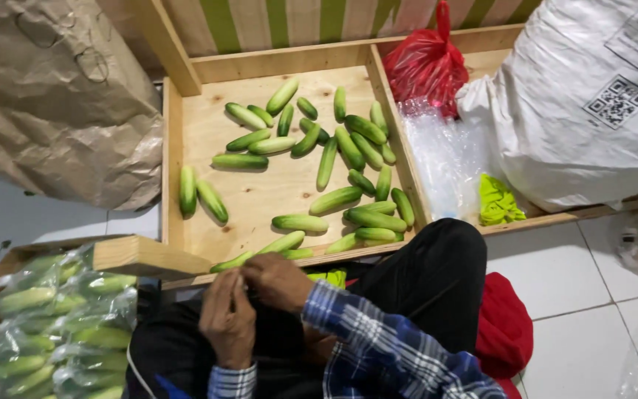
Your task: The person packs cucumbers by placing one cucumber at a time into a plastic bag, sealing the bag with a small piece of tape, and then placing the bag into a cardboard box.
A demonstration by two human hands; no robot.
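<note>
Head view: left hand (228,319) and right hand (280,281) pinched together, cucumbers (300,222) just beyond fingertips

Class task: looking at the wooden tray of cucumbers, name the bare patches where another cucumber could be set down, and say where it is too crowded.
In the shallow wooden tray, bare board lies in the far left corner, and in the middle between the two left-hand green cucumbers and the right-hand heap. The heap of green cucumbers along the right wall is crowded, as is the near edge by the hands.

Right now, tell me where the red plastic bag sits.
In the head view, the red plastic bag sits at the top right, in the right compartment of the wooden tray, behind the clear plastic bags and beside the large white sack.
</note>
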